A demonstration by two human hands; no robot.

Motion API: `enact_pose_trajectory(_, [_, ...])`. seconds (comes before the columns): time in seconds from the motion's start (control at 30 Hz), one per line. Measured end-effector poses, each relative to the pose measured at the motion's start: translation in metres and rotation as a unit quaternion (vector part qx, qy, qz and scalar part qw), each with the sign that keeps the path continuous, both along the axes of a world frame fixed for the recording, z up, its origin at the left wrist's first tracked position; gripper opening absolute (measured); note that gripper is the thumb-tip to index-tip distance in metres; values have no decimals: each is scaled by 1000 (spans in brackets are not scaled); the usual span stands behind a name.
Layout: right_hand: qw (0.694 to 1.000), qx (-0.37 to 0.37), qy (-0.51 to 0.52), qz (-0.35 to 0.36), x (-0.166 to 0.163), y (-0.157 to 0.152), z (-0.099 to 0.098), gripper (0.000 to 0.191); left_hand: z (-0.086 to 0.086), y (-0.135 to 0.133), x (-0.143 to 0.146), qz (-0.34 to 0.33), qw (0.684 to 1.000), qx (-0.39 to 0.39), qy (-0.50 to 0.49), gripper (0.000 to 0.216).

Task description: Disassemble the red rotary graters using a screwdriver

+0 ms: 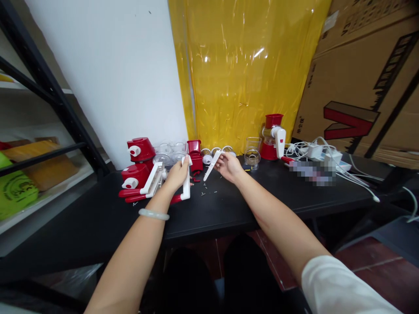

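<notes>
Above the black table [229, 209], left hand [176, 174] wrapped around a white crank handle [187, 187], right hand [229, 167] pinching a second white handle [211, 166]. Seemingly midway: one red grinder [272, 138] standing complete at the back, with red bodies [141, 149] and loose screws [208, 190] lying unjoined.

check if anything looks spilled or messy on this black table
Small silver screws lie scattered loose on the black table between the left hand and right hand, which each grip a white plastic crank arm. Thin white cables sit in a tangle at the right end.
</notes>
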State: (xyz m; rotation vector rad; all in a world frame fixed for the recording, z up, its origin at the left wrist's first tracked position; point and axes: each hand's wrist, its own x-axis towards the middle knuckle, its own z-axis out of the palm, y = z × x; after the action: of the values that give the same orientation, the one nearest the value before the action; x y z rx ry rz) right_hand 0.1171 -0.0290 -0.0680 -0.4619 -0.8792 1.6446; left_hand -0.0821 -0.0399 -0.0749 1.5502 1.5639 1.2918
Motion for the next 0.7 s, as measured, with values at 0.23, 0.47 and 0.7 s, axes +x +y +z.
enact_pose_trajectory(0.23, [999,-38,-30,-11,0,7,-6,26,-9,-2,2,-20,993,-104,51,61])
enact_pose_trajectory(0.47, [997,-48,-56,7,-4,8,-10,27,-17,-2,13,-3,971,-4,239,54])
enact_pose_trajectory(0.7, [994,-74,-81,5,-7,12,-15,23,-23,2,27,7,934,60,351,40])
